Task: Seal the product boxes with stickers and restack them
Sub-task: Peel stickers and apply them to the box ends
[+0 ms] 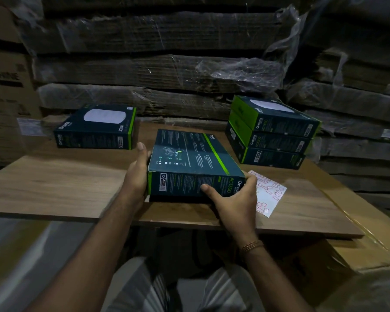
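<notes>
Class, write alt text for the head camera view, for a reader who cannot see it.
Two hands, left hand and right hand, hold a dark product box at its ends over a wooden table. A sticker sheet lies to its right, a stack of three boxes behind that, and a single box far left.

Warehouse, shrink-wrapped flattened cartons (158,70) stacked high

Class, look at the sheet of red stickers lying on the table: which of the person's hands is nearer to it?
Right. The right hand grips the held box at its near right corner, directly beside the sticker sheet. The left hand holds the box's left end, on the far side from the sheet.
</notes>
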### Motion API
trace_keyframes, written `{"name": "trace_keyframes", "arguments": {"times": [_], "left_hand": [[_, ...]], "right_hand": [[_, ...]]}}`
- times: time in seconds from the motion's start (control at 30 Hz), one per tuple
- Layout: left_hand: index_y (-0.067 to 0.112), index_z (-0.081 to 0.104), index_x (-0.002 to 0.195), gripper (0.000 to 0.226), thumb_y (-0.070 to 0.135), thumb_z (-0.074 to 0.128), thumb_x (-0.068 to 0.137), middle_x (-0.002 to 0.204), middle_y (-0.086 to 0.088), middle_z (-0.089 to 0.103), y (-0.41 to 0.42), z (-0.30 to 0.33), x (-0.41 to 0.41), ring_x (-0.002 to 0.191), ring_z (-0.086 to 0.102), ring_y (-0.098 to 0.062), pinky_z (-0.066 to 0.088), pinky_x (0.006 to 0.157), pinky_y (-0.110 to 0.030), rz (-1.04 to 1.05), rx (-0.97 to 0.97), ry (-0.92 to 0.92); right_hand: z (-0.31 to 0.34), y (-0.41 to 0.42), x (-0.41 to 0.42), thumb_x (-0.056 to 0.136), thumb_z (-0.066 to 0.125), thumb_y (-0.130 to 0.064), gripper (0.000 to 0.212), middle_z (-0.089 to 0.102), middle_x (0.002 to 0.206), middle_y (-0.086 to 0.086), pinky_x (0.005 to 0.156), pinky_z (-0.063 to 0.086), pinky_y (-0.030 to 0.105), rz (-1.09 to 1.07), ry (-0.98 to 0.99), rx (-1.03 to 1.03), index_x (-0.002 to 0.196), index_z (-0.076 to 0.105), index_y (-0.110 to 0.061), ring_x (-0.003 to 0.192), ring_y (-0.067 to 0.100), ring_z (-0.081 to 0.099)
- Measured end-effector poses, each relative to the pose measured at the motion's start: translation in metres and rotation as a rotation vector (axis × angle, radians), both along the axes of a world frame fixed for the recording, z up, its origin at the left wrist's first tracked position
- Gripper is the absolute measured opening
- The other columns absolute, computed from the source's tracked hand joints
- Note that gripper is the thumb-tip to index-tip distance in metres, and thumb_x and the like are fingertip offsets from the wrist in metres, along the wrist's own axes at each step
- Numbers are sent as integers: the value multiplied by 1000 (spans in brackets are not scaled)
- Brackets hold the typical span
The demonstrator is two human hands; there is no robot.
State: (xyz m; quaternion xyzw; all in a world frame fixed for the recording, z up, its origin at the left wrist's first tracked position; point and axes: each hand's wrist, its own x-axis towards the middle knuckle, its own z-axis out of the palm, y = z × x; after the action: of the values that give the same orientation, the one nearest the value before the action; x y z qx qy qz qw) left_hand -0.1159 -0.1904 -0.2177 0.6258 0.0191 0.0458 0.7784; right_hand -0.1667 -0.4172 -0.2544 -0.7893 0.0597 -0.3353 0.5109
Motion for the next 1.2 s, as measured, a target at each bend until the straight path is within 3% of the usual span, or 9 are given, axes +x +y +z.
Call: {"name": "trace_keyframes", "arguments": {"times": [0.17, 0.3, 0.4, 0.57, 0.8, 0.87, 0.97, 1.1, 1.2], "left_hand": [[22, 69, 130, 73, 77, 29, 103, 105, -7, 82, 2, -10, -1, 93, 81, -24, 64, 91, -58, 175, -16, 26], [29, 73, 102, 71, 87, 31, 94, 97, -7, 82, 0, -9, -11, 91, 81, -26, 64, 88, -51, 171, 142, -48], [19, 74, 93, 82, 91, 35, 90, 84, -5, 80, -2, -11, -15, 79, 77, -28, 59, 71, -41, 247, 229, -82], [25, 71, 110, 71, 79, 25, 102, 74, 4, 64, -7, -11, -16, 60, 56, -11, 39, 50, -26, 401, 336, -109], [23, 71, 109, 67, 79, 35, 100, 89, -4, 71, -6, -15, -16, 77, 64, -19, 43, 54, -24, 428, 494, -250], [19, 71, 123, 77, 84, 38, 99, 123, -7, 71, -7, -18, -15, 108, 66, -26, 53, 77, -32, 530, 653, -305], [14, 68, 127, 52, 61, 59, 105, 157, -13, 50, -19, -19, -16, 142, 46, -34, 41, 111, -50, 667, 980, -597], [5, 70, 123, 29, 24, 71, 100, 157, -21, 50, -57, -26, -27, 141, 50, -38, 43, 115, -54, 317, 1183, -1157], [-1, 72, 118, 24, 5, 68, 96, 153, -25, 53, -91, -31, -33, 135, 56, -41, 48, 114, -48, 101, 1174, -1278]], "right_hand": [[-5, 2, 0, 50, 94, -75, 94, 56, 111, -10, 88, 54, 39, -92, 77, -162, 116, 46, -28, 109, 18, 56], [-6, 6, -3, 49, 90, -81, 95, 55, 104, -8, 81, 54, 40, -129, 113, -216, 111, 45, -25, 102, 18, 55], [-6, 7, -5, 51, 89, -83, 94, 53, 103, -8, 79, 52, 39, -136, 130, -251, 108, 42, -25, 100, 17, 53], [-6, 10, -5, 53, 83, -89, 95, 55, 107, -7, 82, 56, 44, -135, 172, -305, 111, 40, -27, 105, 19, 56], [-8, 6, 0, 77, 80, -73, 90, 58, 123, 2, 94, 55, 45, -86, 195, -342, 141, 42, -21, 116, 22, 54], [-9, 7, 1, 79, 78, -74, 89, 58, 122, 3, 94, 55, 47, -94, 201, -357, 141, 43, -20, 115, 24, 55], [-11, 7, 2, 81, 75, -74, 92, 58, 125, 4, 96, 56, 46, -91, 219, -371, 147, 40, -20, 118, 23, 54], [-15, 3, 2, 87, 67, -63, 80, 61, 130, 7, 98, 53, 47, -42, 162, -378, 147, 41, -17, 123, 27, 53], [-15, -4, 0, 92, 55, -50, 67, 61, 138, 6, 105, 50, 47, 5, 91, -277, 149, 48, -15, 129, 25, 54]]}}
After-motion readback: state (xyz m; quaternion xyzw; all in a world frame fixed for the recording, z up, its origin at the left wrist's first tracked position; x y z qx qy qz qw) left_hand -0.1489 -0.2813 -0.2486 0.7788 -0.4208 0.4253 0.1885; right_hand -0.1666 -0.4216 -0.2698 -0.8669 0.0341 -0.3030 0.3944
